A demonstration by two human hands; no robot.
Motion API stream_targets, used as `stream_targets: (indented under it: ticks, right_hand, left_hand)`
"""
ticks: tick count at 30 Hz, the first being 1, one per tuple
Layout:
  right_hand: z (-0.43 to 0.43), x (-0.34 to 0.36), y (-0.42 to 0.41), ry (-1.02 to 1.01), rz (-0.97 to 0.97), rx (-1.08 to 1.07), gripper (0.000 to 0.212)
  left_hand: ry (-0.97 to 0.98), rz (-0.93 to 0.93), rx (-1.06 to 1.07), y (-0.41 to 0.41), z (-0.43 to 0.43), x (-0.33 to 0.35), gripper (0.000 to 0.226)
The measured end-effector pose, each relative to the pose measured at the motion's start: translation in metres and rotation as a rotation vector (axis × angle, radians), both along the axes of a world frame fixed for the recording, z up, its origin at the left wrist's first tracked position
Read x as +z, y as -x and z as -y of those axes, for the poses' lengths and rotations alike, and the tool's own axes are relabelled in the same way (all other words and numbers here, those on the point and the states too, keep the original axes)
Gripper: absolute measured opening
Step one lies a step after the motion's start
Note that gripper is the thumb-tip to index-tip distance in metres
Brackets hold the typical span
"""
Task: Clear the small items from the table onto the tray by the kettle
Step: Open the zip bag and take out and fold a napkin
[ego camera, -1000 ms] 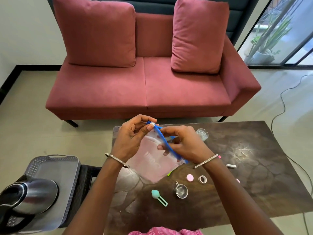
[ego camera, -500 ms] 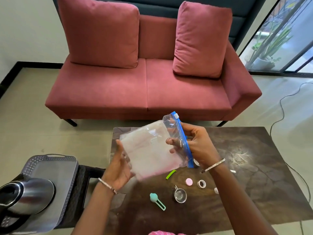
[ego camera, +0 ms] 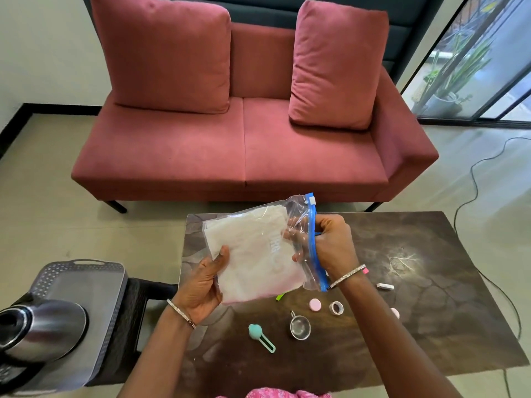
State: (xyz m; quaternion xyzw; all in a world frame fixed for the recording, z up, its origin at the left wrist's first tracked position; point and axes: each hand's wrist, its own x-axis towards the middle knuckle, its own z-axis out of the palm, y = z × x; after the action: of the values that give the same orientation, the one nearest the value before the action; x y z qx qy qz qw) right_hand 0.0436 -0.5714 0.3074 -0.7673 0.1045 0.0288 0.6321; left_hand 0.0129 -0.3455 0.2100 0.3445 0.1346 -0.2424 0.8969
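Two bare hands hold one clear zip bag (ego camera: 258, 254) in the air over the far left part of the dark bench (ego camera: 431, 311). The left grip (ego camera: 204, 285) clasps the bag's lower left corner, with the thumb on the front face and the fingers behind it. The right grip (ego camera: 330, 242) is closed round the blue seal strip, and its fingers (ego camera: 296, 257) show through the plastic. The bag holds whitish folded material, and its one white slider sits at the far end of the strip. Each wrist wears one thin bangle. Eight small things can be counted on the bench, near the right forearm. These are one teal clip (ego camera: 260, 336), one little metal cup (ego camera: 299, 328) and one pink round cap (ego camera: 315, 305). There is also one ring of tape (ego camera: 336, 307) just beside that cap. A second pink piece (ego camera: 395, 312) is half hidden by the arm. The rest are one white bar (ego camera: 385, 286), one green sliver (ego camera: 280, 296) peeping from under the bag, and one pink bit (ego camera: 365, 270) by the right wrist. None of them is on the one grey tray (ego camera: 86, 271), which lies on a dark stand to the left of the bench. One steel kettle (ego camera: 37, 331) sits at the tray's near end. Beyond the bench stands one red sofa (ego camera: 230, 156) with two cushions, and one cable (ego camera: 471, 182) trails over the floor at right.
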Motion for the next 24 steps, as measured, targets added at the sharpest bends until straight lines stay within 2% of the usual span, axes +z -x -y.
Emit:
stream_targets:
  ticks: [11,20,24]
  right_hand:
    - [0.012,0.005,0.005,0.033,0.008,0.001,0.015]
    - [0.023,-0.002,0.013,0.452,0.222,-0.001,0.007]
    - [0.027,-0.001,0.015,0.469,0.214,-0.067,0.004]
  left_hand:
    - [-0.026,-0.026,0.022,0.002,0.013,0.001,0.047]
    - [-0.008,-0.052,0.043,0.008,0.025,0.003,0.043]
    - [-0.009,-0.06,0.064,0.009,0.027,0.002,0.042]
